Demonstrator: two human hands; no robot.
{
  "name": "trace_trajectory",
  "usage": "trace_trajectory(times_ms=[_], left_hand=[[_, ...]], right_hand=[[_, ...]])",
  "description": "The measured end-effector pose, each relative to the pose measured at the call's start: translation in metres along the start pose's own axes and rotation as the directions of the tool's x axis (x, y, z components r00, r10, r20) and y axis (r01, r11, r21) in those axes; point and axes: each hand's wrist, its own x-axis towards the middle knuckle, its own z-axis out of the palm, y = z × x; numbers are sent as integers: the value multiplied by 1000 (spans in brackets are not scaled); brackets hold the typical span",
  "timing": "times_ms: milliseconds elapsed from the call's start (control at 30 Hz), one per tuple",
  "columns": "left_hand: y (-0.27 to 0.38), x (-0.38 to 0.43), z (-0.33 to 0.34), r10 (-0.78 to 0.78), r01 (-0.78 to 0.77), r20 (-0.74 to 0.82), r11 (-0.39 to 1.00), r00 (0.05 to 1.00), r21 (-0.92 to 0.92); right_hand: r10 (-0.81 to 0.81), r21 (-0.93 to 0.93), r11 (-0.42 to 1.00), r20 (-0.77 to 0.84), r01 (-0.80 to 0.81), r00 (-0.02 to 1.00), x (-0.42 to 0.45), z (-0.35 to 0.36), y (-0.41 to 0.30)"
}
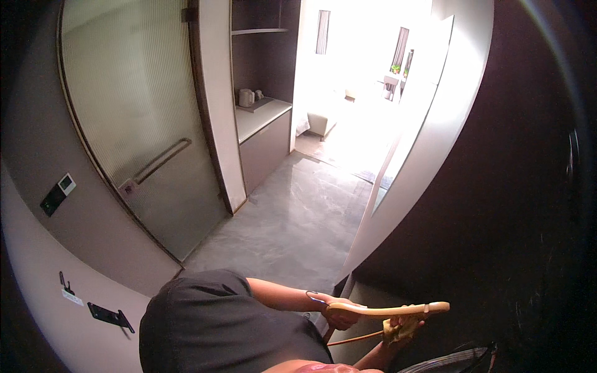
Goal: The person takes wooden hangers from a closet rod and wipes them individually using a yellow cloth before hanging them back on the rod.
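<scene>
A wooden clothes hanger point(387, 310) with a metal hook is held out in front of my dark shirt. My left hand point(343, 318) grips it near the hook. At its other arm, my right hand point(406, 321) holds a yellowish cloth point(394, 330) against the wood. The cloth and the hanger partly cover the right fingers. The thin lower bar of the hanger runs below, from beside my shirt to the cloth.
A dark wardrobe interior or panel point(466, 242) borders the right side. A ribbed glass door point(140, 93) with a long handle stands left. A counter point(266, 119) carries a white kettle point(246, 97). Grey floor point(289, 224) leads to a bright room. A black door handle point(109, 317) is lower left.
</scene>
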Motion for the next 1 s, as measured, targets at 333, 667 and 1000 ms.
trace_trajectory(times_ms=[333, 667, 1000], left_hand=[[8, -3, 14, 58, 47, -293, 940, 954, 337], [59, -5, 48, 371, -358, -161, 928, 915, 105], [40, -14, 26, 244, -256, 214, 966, 946, 32]], right_hand=[[20, 671, 722, -270, 172, 963, -27, -3, 45], [62, -584, 737, -442, -340, 895, -59, 13, 112], [229, -313, 882, -371, -353, 900, -62, 23, 67]])
